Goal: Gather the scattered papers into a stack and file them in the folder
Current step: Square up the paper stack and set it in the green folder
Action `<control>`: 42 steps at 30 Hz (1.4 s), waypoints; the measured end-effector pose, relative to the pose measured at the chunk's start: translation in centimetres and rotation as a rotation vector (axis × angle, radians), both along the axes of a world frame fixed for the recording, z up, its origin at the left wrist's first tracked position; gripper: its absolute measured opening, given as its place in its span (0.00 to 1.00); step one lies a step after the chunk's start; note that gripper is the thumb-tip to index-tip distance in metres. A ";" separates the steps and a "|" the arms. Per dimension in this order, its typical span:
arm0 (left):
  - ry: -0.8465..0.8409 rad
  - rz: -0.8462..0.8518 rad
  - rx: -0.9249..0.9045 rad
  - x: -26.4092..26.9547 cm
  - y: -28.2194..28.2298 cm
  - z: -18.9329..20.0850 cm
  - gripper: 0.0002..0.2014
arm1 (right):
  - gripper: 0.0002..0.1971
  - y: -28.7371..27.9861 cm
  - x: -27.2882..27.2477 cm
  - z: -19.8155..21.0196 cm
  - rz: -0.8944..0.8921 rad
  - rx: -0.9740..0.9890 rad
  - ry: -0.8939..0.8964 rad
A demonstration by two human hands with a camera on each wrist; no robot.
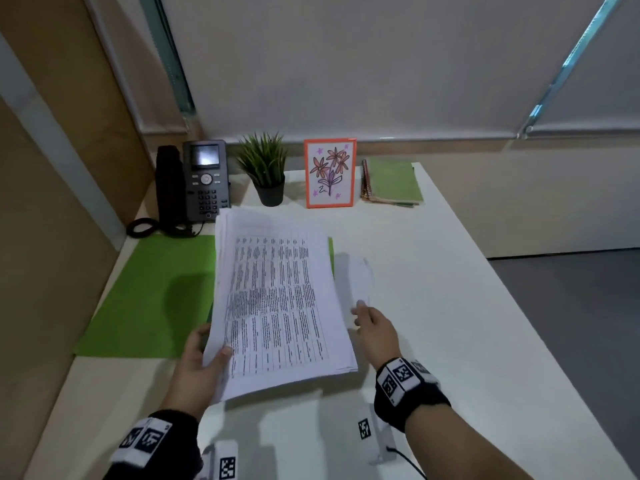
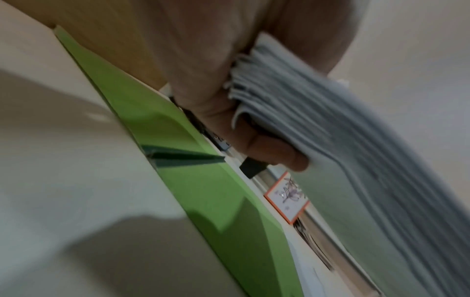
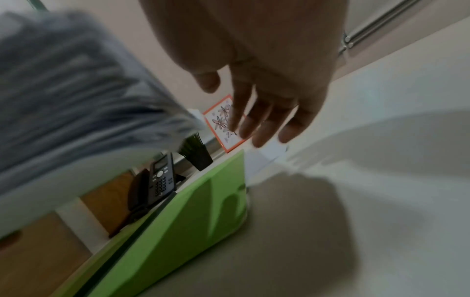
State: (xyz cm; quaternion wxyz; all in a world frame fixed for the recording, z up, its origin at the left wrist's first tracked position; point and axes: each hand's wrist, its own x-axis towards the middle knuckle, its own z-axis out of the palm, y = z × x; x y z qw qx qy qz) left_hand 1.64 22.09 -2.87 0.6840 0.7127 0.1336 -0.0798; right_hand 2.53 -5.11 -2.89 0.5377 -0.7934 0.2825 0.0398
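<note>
My left hand (image 1: pixel 213 348) pinches the near left corner of a thick stack of printed papers (image 1: pixel 277 299), thumb on top, and holds it tilted above the table. In the left wrist view the fingers (image 2: pixel 274 152) curl under the stack (image 2: pixel 343 130). An open green folder (image 1: pixel 149 296) lies flat beneath and to the left of the stack, partly hidden by it. My right hand (image 1: pixel 360 313) hovers open just right of the stack, fingers (image 3: pixel 257 122) straight, above a loose white sheet (image 1: pixel 356 275) lying on the table beside the folder (image 3: pixel 190 221).
Along the back of the white table (image 1: pixel 450 306) stand a desk phone (image 1: pixel 204 181), a small potted plant (image 1: pixel 265 168), a framed flower drawing (image 1: pixel 330 173) and a pile of notebooks (image 1: pixel 393 181). A wooden partition (image 1: pixel 52 202) runs along the left. The table edge falls away on the right.
</note>
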 end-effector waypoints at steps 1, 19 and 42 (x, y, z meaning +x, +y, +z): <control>-0.005 0.024 -0.021 0.5 0.9 0.2 0.16 | 0.20 0.4 0.5 -0.8 -0.033 -0.069 0.056; -0.018 0.086 -0.141 2.3 2.7 -0.5 0.16 | 0.13 4.1 1.7 -4.7 0.115 -0.176 0.313; 0.278 -0.286 -0.048 -10.3 -18.8 -4.5 0.22 | 0.02 -18.7 -20.0 -2.6 -0.094 0.318 0.187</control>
